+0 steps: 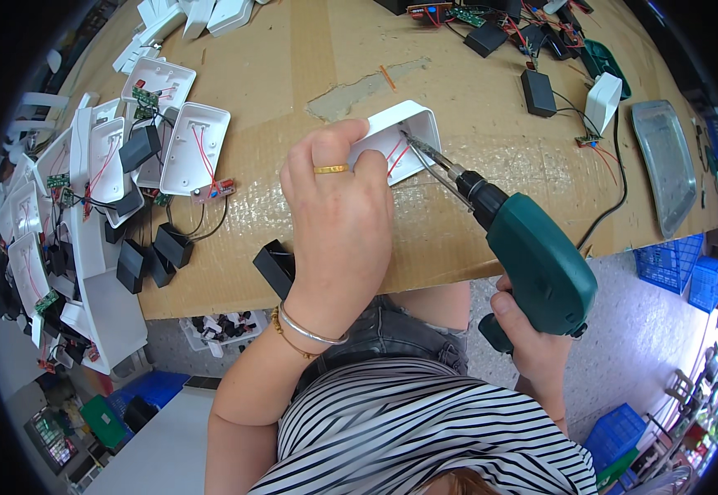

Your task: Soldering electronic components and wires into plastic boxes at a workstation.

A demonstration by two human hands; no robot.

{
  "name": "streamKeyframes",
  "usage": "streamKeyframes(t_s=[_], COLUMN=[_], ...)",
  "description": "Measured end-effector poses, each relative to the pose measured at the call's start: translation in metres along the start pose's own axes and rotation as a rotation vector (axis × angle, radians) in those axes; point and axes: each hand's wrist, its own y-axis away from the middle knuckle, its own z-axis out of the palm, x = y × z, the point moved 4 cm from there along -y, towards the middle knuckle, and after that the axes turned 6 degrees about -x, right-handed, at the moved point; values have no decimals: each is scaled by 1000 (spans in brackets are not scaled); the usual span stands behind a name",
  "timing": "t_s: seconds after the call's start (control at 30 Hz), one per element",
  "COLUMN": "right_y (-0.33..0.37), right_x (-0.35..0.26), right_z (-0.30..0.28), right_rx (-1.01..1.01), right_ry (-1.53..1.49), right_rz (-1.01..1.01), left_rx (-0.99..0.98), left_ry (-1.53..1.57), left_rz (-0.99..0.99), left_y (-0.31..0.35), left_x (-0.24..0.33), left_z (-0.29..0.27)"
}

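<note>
My left hand point(338, 198) is closed round the near left side of a white plastic case point(422, 124), tilted up on the cardboard-topped bench. Two red wires point(395, 155) show inside the case. A green soldering gun point(540, 256) is gripped in my right hand point(532, 338), partly hidden behind its handle. Its metal tip and thin feed tube reach into the open case near the wires; whether the tip touches metal cannot be made out. Close to my left wrist lies a small black box point(275, 268).
Several white cases point(196, 148) with wires and circuit boards crowd the left. Black modules point(539, 92) and loose wires lie at the far right, near a metal tray point(664, 165). A black cable point(615, 198) runs down the bench's right side. Blue crates point(668, 262) stand below.
</note>
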Motion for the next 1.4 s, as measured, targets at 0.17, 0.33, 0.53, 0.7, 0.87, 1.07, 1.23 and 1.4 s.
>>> streamKeyframes(t_s=[0.17,0.33,0.53,0.7,0.87,1.07,1.23,1.4], right_y=[-1,1,2,3,4,3,2,2], right_x=[1,5,4,3,2,4,4,6], right_z=[-4,-6,-4,-4,-5,-6,-5,-7], right_rx=[52,81,99,107,108,101,95,94], right_ry=[-37,-115,-137,-124,-128,-129,-137,-132], right_rz=[7,15,-3,13,35,12,0,-18], left_rx=[-21,-7,6,7,17,9,15,26], left_ry=[-5,-21,-25,-8,17,102,171,145], left_rz=[-4,4,12,14,19,0,14,44], left_y=[-2,-2,-2,-1,-1,-1,0,1], left_x=[2,2,2,2,2,3,2,0], left_z=[-2,-3,-2,0,0,-8,-11,-7])
